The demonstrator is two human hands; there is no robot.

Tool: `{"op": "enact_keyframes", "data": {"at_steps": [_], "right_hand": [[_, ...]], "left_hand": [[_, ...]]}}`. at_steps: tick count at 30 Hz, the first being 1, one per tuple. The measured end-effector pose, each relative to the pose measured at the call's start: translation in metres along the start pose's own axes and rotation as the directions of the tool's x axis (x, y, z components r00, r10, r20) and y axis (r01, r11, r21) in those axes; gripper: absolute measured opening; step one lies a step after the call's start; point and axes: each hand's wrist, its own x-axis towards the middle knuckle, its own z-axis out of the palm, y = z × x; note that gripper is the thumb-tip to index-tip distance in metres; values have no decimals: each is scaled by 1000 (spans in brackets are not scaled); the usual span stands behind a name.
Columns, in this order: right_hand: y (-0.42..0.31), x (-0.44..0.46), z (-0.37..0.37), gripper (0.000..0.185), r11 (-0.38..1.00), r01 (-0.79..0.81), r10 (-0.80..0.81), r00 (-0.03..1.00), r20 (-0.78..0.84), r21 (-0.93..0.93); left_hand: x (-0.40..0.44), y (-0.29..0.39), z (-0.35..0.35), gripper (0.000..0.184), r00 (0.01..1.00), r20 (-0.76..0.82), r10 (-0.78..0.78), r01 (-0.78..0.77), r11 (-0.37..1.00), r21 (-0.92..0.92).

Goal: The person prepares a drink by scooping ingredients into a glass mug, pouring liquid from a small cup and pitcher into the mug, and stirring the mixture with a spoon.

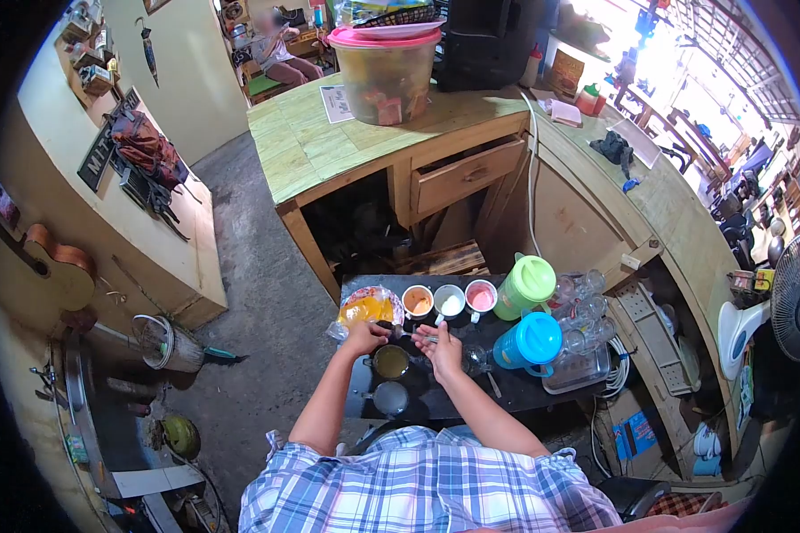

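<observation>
Dark tabletop [434, 401], near to far. One clear glass mug [389, 400]; a second mug [391, 362], contents brownish, just beyond. Left hand [367, 338]: fingers bunched, grip cannot be told. Right hand [442, 354]: fingers partly curled, pinching a thin utensil [426, 337] between the hands. Blue pitcher [529, 341], right. Beyond: yellow-orange packet [366, 307] on plate, three cups [449, 303], green pitcher [526, 286].

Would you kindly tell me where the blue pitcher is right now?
In the head view, the blue pitcher stands on the dark table, right of the right hand, on the near side of the green pitcher.
</observation>
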Motion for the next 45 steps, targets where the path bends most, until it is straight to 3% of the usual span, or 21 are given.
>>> {"op": "enact_keyframes", "data": {"at_steps": [7, 9, 12, 25, 31, 37, 43, 45], "right_hand": [[2, 0, -2, 56, 1000, 21, -21, 1000, 22, 0], [0, 0, -3, 56, 1000, 24, -24, 999, 23, 8], [-3, 0, -5, 57, 999, 15, -15, 1000, -8, 29], [3, -1, -5, 56, 999, 9, -8, 1000, -16, 53], [7, -1, -3, 56, 998, 41, -41, 999, -14, 41], [6, 3, -1, 56, 998, 55, -54, 998, -24, 9], [4, 6, 3, 56, 998, 58, -57, 998, -33, 2], [1, 6, 6, 56, 998, 64, -64, 997, -30, 1]], "left_hand": [[-3, 5, -4, 27, 997, 22, 69, -70, 996, 46], [-5, 9, -6, 28, 998, 36, -49, 50, 998, -40], [-5, 7, -6, 28, 997, 24, -76, 78, 993, -94], [-6, 7, -1, 34, 999, 42, -29, 33, 996, -84], [-1, -1, 1, 33, 998, 53, 21, -20, 1000, -20], [-2, 5, 0, 28, 997, 74, 23, -35, 986, 163], [-3, 10, -7, 27, 993, 106, 46, -57, 993, 102], [-4, 14, -10, 32, 987, 157, -38, 36, 999, 15]]}}
